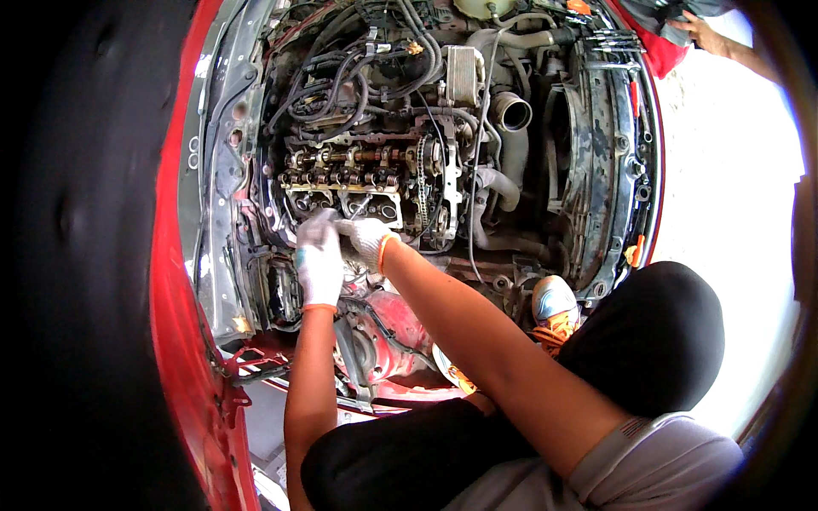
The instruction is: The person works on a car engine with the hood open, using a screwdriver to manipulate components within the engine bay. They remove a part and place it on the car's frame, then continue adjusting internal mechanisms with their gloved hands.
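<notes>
Both my hands wear white knit gloves with orange cuffs and meet at the near edge of an opened engine. My left hand (319, 255) is closed, with its fingers bent over and slightly blurred at the tips. Beside it, my right hand (371, 239) is closed too, its fingers reaching toward the left hand's. Whatever they grip is hidden. Just beyond lies the uncovered cylinder head (371, 209), with round openings along its near side. A camshaft (366, 157) with springs below it runs across, and a timing chain (422, 179) stands at its right end.
Black hoses and wiring (345, 77) crowd the far left. An open metal pipe (513, 112) stands right of the engine. Tools (609, 41) lie along the right front edge. My shoe (555, 308) is inside the bay. Another person's hand (703, 36) shows at top right.
</notes>
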The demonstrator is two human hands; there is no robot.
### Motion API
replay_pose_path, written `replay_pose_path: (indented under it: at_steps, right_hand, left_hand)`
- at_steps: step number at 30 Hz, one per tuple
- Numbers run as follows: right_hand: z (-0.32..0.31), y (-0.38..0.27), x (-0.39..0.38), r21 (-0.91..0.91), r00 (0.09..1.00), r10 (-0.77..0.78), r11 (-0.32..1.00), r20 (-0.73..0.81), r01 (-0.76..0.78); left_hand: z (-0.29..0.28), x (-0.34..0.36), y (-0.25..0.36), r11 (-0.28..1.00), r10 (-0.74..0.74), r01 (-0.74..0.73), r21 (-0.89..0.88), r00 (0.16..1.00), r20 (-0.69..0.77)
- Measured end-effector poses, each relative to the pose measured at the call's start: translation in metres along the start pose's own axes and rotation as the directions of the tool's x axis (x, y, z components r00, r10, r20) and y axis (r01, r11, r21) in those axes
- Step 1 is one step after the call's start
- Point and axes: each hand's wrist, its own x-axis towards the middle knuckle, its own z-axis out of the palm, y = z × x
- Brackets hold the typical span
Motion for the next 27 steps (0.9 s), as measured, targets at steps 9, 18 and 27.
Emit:
replay_pose_path:
  at_steps: [9,18,27]
  right_hand:
    - [-0.015,0.008,0.009,-0.398,0.989,-0.141,0.906,0.039,0.145]
    - [-0.004,0.014,0.003,0.135,0.996,-0.036,0.991,0.082,0.025]
    - [-0.014,0.018,0.0,-0.212,0.99,-0.139,0.968,-0.023,0.131]
  left_hand:
    - [0.002,-0.004,-0.008,0.991,0.122,-0.124,0.041,0.992,0.043]
    - [0.0,-0.01,-0.016,0.938,0.219,-0.238,0.251,0.97,0.103]
    - [-0.001,-0.005,-0.02,0.989,0.077,-0.088,0.115,0.992,0.1]
